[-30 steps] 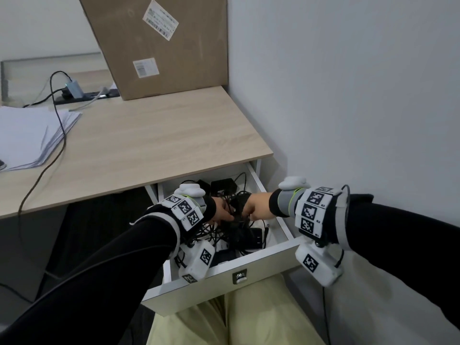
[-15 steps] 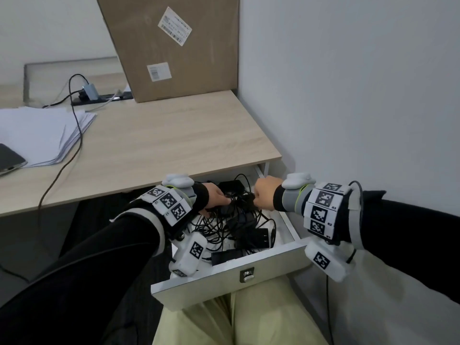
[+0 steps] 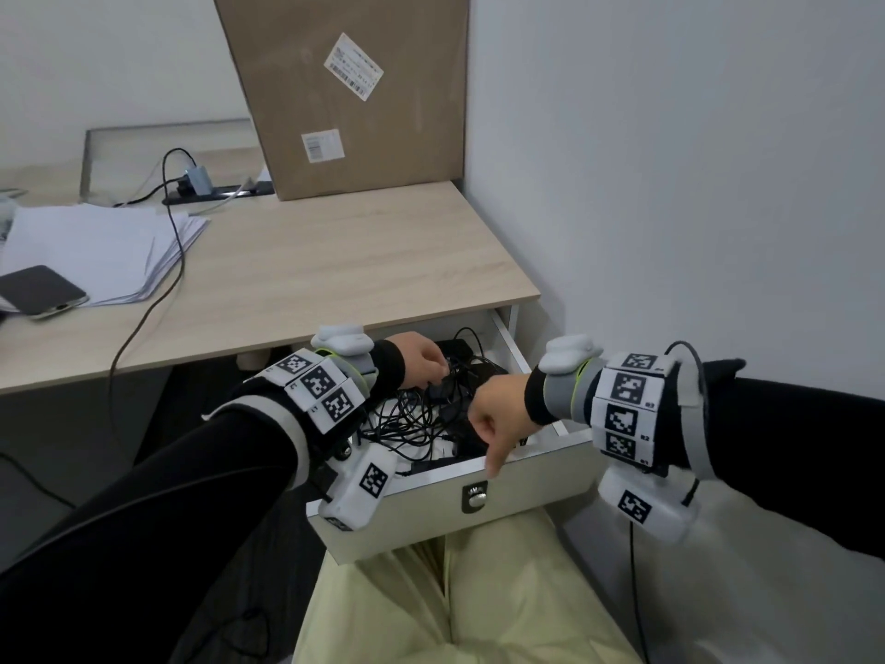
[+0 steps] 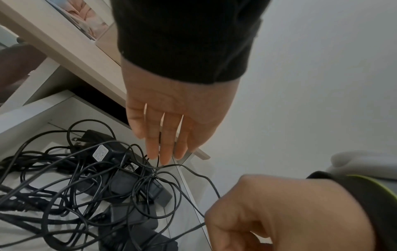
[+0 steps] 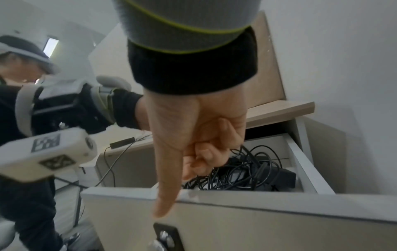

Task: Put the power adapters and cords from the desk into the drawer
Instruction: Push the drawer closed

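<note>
Stage: the drawer (image 3: pixel 522 491) is sitting pulled out under the desk (image 3: pixel 345 261), and by my read the tidying is nearing its end.
Adapters: black bricks (image 4: pixel 120 185) are lying inside the drawer in a heap.
Cords: thin black cords (image 3: pixel 407 419) are tangling over and around the bricks, all loops, no single long axis to line up with.
Loose strand: 1 cord (image 4: pixel 201 178) is arcing out of the pile over the right-hand wall toward the right hand; whether it is caught in those curled fingers, I cannot tell.
Left hand: the left hand (image 4: pixel 171 118) is hovering over the far end of the pile, fingers (image 4: pixel 166 149) straight and pressed together, tips just at the topmost loops, holding nothing.
Right hand: the right hand (image 3: pixel 498 409) is hanging above the front panel, thumb (image 5: pixel 167 183) pointing straight down across the panel's top edge, the other 4 fingers curling into the palm.
Key relation: the knob (image 3: pixel 474 496) is lying directly below the thumb, so the right hand is the nearer one for a push.
Risk: I reckon that stray strand could pinch at the side wall if the drawer is being shut before it is tucked in.
</note>
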A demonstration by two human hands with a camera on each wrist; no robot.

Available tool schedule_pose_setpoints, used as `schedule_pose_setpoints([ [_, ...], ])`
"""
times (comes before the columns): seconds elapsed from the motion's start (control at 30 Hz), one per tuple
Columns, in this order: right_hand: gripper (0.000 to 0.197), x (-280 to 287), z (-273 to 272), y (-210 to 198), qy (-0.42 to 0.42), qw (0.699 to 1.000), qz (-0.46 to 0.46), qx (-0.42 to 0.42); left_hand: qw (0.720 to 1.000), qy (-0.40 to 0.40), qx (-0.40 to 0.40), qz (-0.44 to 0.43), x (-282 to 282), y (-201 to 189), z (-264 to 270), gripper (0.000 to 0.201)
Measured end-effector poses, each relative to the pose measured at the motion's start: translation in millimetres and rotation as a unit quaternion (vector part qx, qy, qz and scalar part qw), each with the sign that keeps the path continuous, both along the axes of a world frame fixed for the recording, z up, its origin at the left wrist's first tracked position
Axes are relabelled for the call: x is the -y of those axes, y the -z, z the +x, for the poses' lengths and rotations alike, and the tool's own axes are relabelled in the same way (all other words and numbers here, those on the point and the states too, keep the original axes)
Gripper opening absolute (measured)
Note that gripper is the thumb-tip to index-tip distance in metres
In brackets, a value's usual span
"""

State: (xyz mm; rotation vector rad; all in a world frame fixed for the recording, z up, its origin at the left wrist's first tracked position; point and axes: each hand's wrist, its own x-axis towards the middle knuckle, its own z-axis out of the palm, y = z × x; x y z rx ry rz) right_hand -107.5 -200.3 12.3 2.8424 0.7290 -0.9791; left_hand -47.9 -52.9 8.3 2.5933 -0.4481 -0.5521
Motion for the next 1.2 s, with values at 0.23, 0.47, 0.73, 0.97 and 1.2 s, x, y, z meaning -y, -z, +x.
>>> schedule_pose_setpoints([
  [0.23, 0.050, -12.0, -3.2, -3.7, -0.049, 0.978, -0.174, 0.100, 0.996, -0.050, 0.026, -0.070, -14.3, -12.8, 2.0, 0.020],
  [0.47, 0.048, -19.7, 18.8, -5.0, 0.070, 0.980, -0.114, 0.149, 0.986, -0.103, 0.055, -0.122, -32.5, -25.1, 10.5, 0.028],
  [0.73, 0.036, -34.2, 62.3, 40.7, 0.279, 0.941, 0.029, 0.187, 0.991, -0.110, -0.001, -0.078, -43.9, 1.2, 10.7, 0.023],
  [0.97, 0.034, -45.0, 94.3, 53.7, 0.341, 0.917, 0.152, 0.141, 0.995, -0.094, -0.025, 0.038, -41.0, 35.8, 26.5, 0.041],
  [1.2, 0.057, -43.0, 122.9, 60.0, 0.382, 0.895, 0.213, 0.091, 0.987, -0.155, -0.019, 0.039, -38.4, 58.4, 56.4, 0.066],
])
